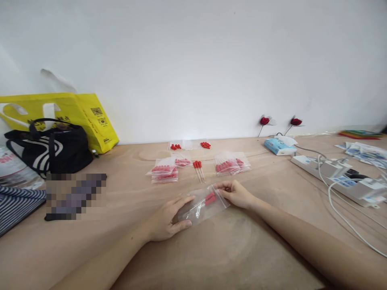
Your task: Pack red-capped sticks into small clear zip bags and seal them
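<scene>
A clear zip bag (198, 209) with red-topped droppers (210, 197) inside lies tilted between my hands. My left hand (169, 217) holds its left end, thumb below and fingers above. At the bag's upper right edge, my right hand (234, 192) pinches the plastic with closed fingers. Just beyond the bag lie several loose red-topped droppers (198, 164). Filled bags are stacked to the left (163, 170) and to the right (225, 165) of them. Further back, two small groups of red-topped pieces (175, 147) (205, 145) lie on clear plastic near the wall.
On the left stand a yellow bag (87, 117) and a black bag (71, 147), with striped cloth (21, 205) in front. A blue tissue pack (278, 147), power strips (347, 183) and white cables (338, 205) occupy the right side. Two red flowers (264, 121) (296, 121) stand near the wall.
</scene>
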A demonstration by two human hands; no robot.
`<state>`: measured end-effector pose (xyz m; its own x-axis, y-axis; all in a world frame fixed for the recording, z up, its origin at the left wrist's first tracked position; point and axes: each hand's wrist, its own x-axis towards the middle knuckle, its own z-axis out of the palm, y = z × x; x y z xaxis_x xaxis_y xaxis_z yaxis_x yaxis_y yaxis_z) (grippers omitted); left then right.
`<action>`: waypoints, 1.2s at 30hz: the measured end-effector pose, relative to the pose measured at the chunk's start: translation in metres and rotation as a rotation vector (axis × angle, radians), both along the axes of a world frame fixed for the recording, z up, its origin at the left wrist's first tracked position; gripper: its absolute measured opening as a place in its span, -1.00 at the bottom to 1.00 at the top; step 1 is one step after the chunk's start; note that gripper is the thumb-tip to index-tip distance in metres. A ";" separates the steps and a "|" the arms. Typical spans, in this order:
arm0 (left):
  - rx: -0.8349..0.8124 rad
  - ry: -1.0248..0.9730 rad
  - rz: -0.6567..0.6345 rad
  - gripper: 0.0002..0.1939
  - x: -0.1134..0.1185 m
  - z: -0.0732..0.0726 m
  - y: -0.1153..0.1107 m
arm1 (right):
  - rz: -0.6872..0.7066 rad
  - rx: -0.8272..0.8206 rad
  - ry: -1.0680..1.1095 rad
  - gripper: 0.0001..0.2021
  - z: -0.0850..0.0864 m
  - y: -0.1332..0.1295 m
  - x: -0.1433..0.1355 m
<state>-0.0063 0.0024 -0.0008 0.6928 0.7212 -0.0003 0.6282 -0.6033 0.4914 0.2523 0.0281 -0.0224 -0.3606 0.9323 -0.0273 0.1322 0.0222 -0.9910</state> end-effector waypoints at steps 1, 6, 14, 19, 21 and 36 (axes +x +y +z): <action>0.003 -0.001 -0.003 -0.43 0.000 0.000 0.000 | 0.035 0.012 0.000 -0.67 0.000 0.000 -0.001; -0.004 0.018 0.004 -0.43 0.000 0.000 0.000 | 0.170 0.054 -0.080 -0.69 0.002 -0.001 0.001; -0.020 0.032 0.011 -0.43 -0.001 0.000 -0.001 | -0.025 0.121 -0.242 -0.87 0.005 0.019 0.008; -0.011 0.009 0.003 -0.43 -0.002 0.000 0.000 | -0.322 0.324 -0.516 -0.97 0.015 0.063 -0.017; -0.013 0.013 -0.005 -0.44 -0.002 0.000 0.000 | -0.372 0.303 -0.548 -0.95 0.017 0.084 -0.031; -0.014 -0.004 -0.012 -0.44 -0.003 -0.002 -0.001 | -0.478 0.116 -0.427 -0.87 0.013 0.126 -0.052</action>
<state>-0.0093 0.0018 -0.0030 0.7016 0.7126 -0.0075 0.6186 -0.6038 0.5028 0.1999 0.1538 -0.0090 0.1147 0.9928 0.0337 0.5360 -0.0333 -0.8436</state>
